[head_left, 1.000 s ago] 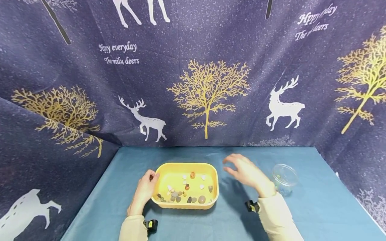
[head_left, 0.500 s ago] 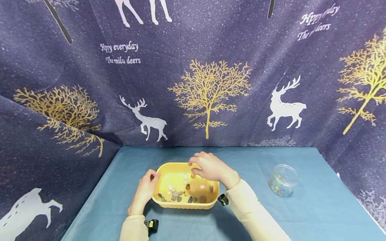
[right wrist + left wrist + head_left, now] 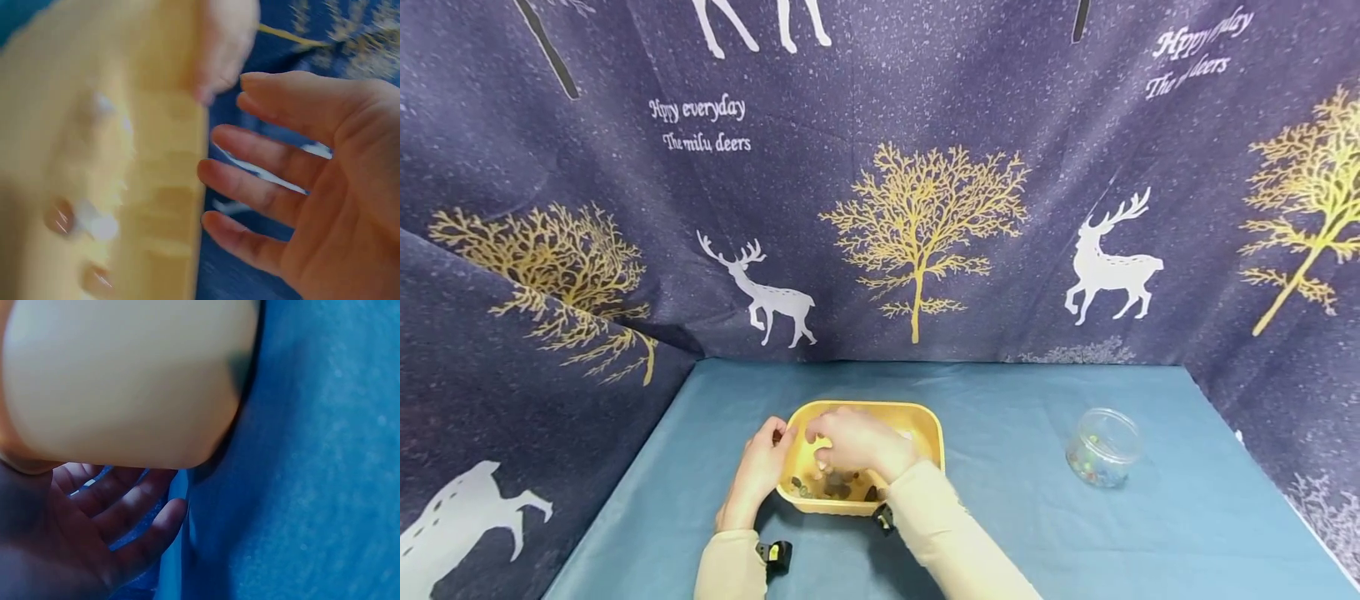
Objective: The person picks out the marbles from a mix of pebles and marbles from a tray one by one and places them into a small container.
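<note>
A yellow rectangular tub [image 3: 927, 425] stands on the table with several small stones in it. My left hand [image 3: 760, 462] grips its left rim, thumb over the edge. In the left wrist view the other fingers [image 3: 134, 509] lie along the outside of the tub wall. Over the tub's left half hovers my right hand [image 3: 857, 440], fingers spread and slightly bent, holding nothing. It hides many of the stones; a dark stone [image 3: 872, 493] shows near the front wall. Reddish-brown stones [image 3: 59, 217] appear blurred in the right wrist view.
A clear round jar [image 3: 1103, 450] with small coloured pieces low inside stands to the right of the tub. Blue-green cloth [image 3: 1022, 517] covers the table. A dark curtain [image 3: 865, 100] printed with deer and trees hangs behind and at the sides.
My right hand has moved left from beside the jar, across the tub's right rim and down over its left half. The left hand stays on the rim.
</note>
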Demonstrator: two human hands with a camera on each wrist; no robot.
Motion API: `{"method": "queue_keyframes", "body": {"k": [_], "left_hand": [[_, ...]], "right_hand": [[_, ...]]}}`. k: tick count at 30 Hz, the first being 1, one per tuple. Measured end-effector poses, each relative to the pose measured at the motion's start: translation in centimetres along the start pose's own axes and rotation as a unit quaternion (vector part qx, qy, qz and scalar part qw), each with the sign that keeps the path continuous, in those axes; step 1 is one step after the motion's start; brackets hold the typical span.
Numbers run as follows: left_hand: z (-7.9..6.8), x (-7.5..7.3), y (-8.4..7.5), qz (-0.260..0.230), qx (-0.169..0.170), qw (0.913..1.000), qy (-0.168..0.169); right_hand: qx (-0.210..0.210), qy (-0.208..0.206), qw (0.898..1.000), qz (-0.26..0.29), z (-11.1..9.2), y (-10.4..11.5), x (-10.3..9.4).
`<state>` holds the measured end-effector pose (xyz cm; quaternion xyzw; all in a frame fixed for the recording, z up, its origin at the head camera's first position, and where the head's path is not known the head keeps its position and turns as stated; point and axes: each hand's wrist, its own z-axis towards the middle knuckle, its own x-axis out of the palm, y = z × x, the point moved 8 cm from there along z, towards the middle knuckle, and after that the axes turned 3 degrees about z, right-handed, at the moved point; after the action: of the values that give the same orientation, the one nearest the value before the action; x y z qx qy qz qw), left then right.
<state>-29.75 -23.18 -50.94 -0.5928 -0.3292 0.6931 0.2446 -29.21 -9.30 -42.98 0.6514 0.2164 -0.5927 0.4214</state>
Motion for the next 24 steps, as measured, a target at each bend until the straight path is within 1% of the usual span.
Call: {"method": "queue_keyframes", "body": {"k": [3,5,9,13,18,21,24], "left_hand": [[0.0,-0.3,0.0,0.005,0.003,1.0000,-0.001],[0.0,-0.3,0.1,0.007,0.003,1.0000,0.001],[0.0,-0.2,0.0,0.007,0.005,1.0000,0.000],[0.1,-0.1,0.1,0.006,0.003,1.0000,-0.003],[0.2,-0.1,0.0,0.006,0.006,1.0000,-0.005],[0.3,-0.1,-0.2,0.007,0.010,0.9999,-0.010],[0.3,-0.2,-0.3,0.005,0.013,0.9998,-0.015]], "right_hand": [[0.027,0.033,0.999,0.013,1.2,0.3,2.2],[0.044,0.053,0.997,0.017,1.6,0.4,3.2],[0.075,0.083,0.994,0.016,2.1,0.3,4.6],[0.102,0.107,0.989,-0.008,2.6,-0.1,5.9],[0.112,0.114,0.986,-0.046,3.2,-0.1,6.8],[0.109,0.112,0.986,-0.048,3.6,0.1,7.2],[0.095,0.109,0.988,-0.047,4.0,0.3,7.5]]}}
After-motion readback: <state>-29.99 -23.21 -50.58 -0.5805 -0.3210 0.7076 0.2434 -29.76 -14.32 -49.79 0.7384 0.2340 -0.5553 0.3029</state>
